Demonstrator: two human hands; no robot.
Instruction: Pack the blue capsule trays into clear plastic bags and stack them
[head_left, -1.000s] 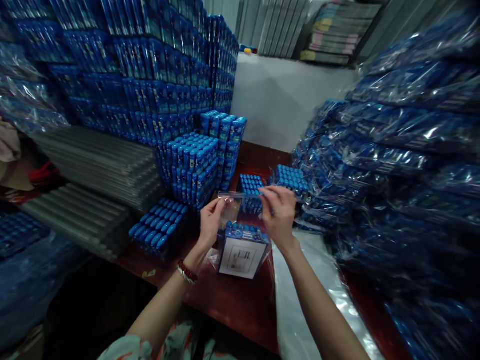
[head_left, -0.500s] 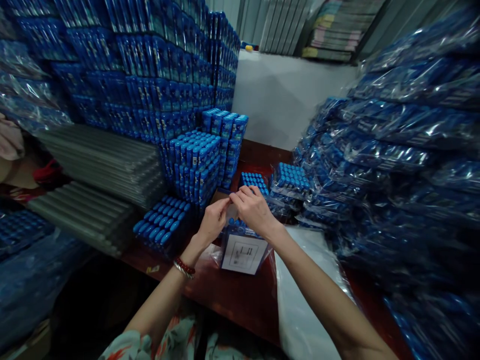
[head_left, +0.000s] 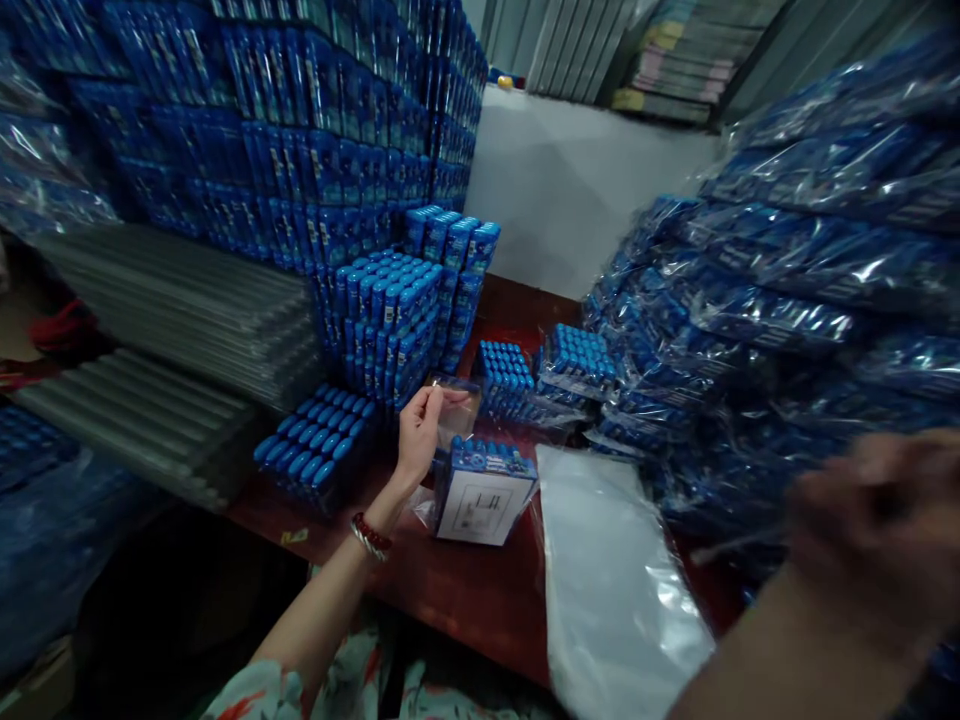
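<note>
Left hand (head_left: 417,432) raised over the red-brown table (head_left: 465,600), thumb and forefinger pinched together on the top edge of a clear plastic bag (head_left: 456,408); remaining fingers curled loosely below the pinch. The bag hangs down from the fingertips and wraps a blue pack with a white label (head_left: 480,492), which stands on the table just below and to the right of the fingers, label face toward the camera. A red bead bracelet (head_left: 370,537) sits on the left wrist. Right hand (head_left: 874,520) is far off to the right, near the lower right edge of view, heavily motion-blurred; cannot tell whether its fingers are apart or together, or whether they hold anything. Between the two hands, a stack of flat clear bags (head_left: 611,580) lies on the table. Beyond the left fingertips stand rows of upright blue tubes (head_left: 390,320); to their left, more tubes lie flat (head_left: 315,450). Bagged blue packs (head_left: 787,300) are heaped to the right.
</note>
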